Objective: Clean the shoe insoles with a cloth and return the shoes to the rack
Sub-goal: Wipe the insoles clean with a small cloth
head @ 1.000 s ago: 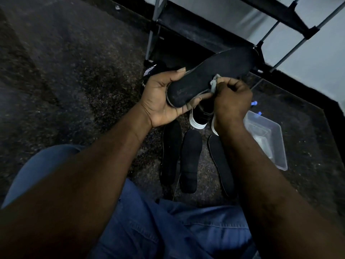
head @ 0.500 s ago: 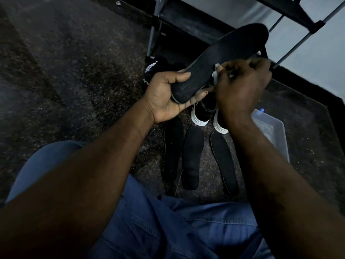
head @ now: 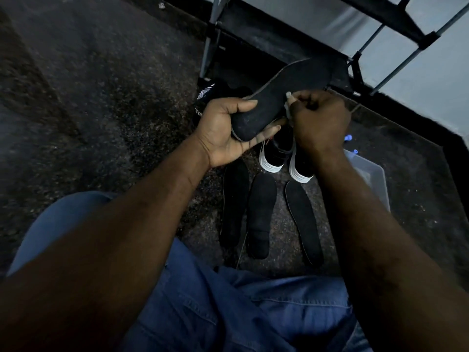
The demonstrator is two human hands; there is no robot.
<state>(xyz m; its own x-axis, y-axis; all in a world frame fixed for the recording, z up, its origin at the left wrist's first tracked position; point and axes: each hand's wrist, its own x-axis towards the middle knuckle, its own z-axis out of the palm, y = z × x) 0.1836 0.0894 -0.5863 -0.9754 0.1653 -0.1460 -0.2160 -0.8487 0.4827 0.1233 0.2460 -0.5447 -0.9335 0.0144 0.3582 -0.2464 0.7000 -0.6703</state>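
Both our bare forearms reach up from the lower corners of the frame and meet just above its centre. Our left hand (head: 225, 133) lies palm up, thumb over the top and fingers (head: 273, 128) curled beneath the near end of the insole (head: 291, 82). Our right hand (head: 319, 120), its back toward us, is bunched round a pale cloth (head: 288, 102) held against the insole

A: Free room around held insole (head: 279, 97)?
B: Bare floor (head: 114, 72) lay open, 10 to 11 o'clock.
A: Blockers?
B: Rack (head: 380, 34) stood at 12 to 2, black shoe (head: 210, 96) at 9, shoe pair (head: 274, 156) and three floor insoles (head: 261, 214) at 6, tub (head: 375, 179) at 4.
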